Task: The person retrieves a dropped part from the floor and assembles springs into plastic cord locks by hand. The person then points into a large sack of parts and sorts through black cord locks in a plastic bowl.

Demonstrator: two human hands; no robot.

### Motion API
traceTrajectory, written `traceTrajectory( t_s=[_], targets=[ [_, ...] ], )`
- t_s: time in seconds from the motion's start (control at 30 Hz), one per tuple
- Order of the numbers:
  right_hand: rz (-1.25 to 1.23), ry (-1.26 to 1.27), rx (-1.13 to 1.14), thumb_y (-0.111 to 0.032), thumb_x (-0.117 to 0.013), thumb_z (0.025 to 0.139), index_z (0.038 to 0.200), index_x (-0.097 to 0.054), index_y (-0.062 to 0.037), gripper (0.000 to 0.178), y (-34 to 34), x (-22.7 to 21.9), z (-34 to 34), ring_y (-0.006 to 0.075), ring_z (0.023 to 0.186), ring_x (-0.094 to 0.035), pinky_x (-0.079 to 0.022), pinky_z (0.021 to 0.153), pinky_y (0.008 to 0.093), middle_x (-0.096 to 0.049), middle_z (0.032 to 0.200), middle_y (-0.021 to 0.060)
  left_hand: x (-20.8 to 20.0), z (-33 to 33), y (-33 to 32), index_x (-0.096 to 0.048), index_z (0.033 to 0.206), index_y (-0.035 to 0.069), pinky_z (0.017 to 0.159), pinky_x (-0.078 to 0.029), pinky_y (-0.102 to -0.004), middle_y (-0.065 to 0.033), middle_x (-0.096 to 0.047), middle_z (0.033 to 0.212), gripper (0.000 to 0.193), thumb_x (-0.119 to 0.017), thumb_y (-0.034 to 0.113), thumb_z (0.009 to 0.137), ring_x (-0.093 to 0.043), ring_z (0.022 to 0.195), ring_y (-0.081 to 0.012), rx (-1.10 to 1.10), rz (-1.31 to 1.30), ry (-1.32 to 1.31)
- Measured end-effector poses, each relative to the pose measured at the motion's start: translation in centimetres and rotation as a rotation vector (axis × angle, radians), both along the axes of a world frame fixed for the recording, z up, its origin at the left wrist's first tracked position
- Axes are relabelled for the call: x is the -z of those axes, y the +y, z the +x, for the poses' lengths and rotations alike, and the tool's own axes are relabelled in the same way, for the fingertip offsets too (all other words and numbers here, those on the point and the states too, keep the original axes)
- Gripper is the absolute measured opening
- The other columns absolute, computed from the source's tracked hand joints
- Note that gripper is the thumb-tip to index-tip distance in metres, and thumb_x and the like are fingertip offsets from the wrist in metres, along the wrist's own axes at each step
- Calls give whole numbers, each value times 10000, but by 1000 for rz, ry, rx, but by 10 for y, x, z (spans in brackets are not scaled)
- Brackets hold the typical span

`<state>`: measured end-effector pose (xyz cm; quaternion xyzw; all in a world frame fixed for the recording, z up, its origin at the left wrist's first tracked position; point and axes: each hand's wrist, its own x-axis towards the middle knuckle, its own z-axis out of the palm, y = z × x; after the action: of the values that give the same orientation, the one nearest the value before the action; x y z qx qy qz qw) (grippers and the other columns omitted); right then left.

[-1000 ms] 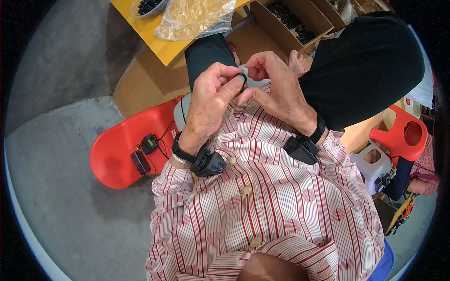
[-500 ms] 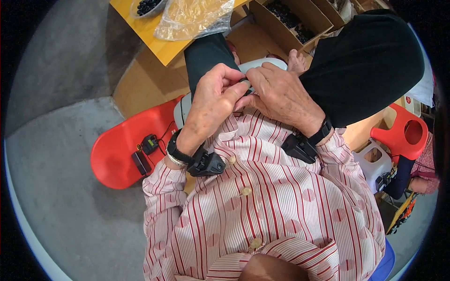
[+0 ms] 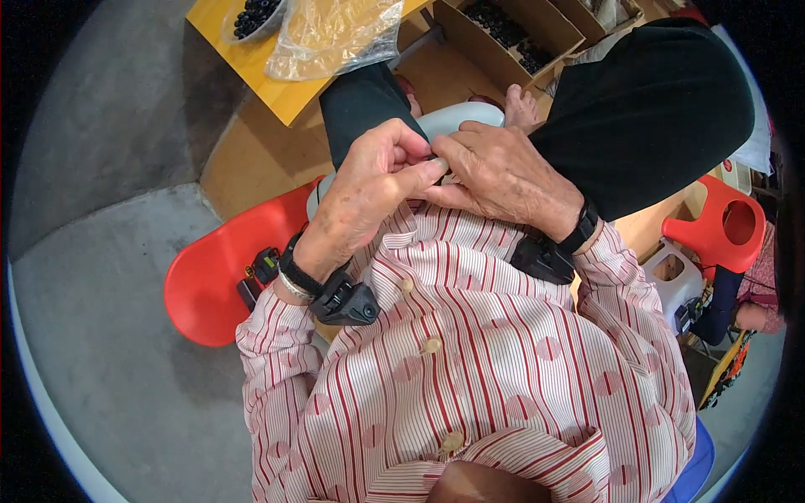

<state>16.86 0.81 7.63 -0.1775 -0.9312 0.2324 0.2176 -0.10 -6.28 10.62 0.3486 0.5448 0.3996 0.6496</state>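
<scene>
My left hand (image 3: 360, 189) and my right hand (image 3: 507, 180) meet over my lap, fingertips together. Pinched between them is a small black part (image 3: 444, 174). Most of it is hidden behind the fingers, so its exact kind cannot be made out. The left thumb presses against it from one side, and the right thumb and forefinger close on it from the other. Both hands are closed, and each wrist carries a black strap with a dark device.
A yellow table (image 3: 289, 94) at the upper left bears a clear bag (image 3: 335, 38) and a bowl (image 3: 272, 25) of small black pieces. Cardboard boxes (image 3: 470, 54) with black pieces stand beyond my lap. A red stool (image 3: 201, 293) is at left; another red stool (image 3: 708, 226) and a white stool (image 3: 671, 281) are at right.
Both hands stay together on the black part. The left thumb and fingers have shifted slightly, and less of the part shows now. The whole view has moved a little.
</scene>
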Motion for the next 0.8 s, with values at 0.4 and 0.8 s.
traceTrajectory(
  t_s=[0.4, 0.8],
  targets=[
    [-124, 130, -122, -400, -652, 813, 796, -568, -38, 372, -2, 6, 1, 246, 496, -557, -436, 470, 362, -517, 541, 102, -1, -8, 2, -428, 1170, -33, 702, -444, -202, -48, -563, 842, 447, -650, 86, 801, -537, 761, -85, 126, -43, -189],
    [-208, 107, -103, -418, -638, 825, 766, -524, -38, 402, -4, 5, -2, 251, 490, -544, -421, 466, 363, -497, 535, 96, 0, -9, -6, -473, 1148, -28, 711, -429, -196, -42, -576, 922, 255, -500, 83, 920, -524, 771, -63, 40, -31, -290]
  ],
)
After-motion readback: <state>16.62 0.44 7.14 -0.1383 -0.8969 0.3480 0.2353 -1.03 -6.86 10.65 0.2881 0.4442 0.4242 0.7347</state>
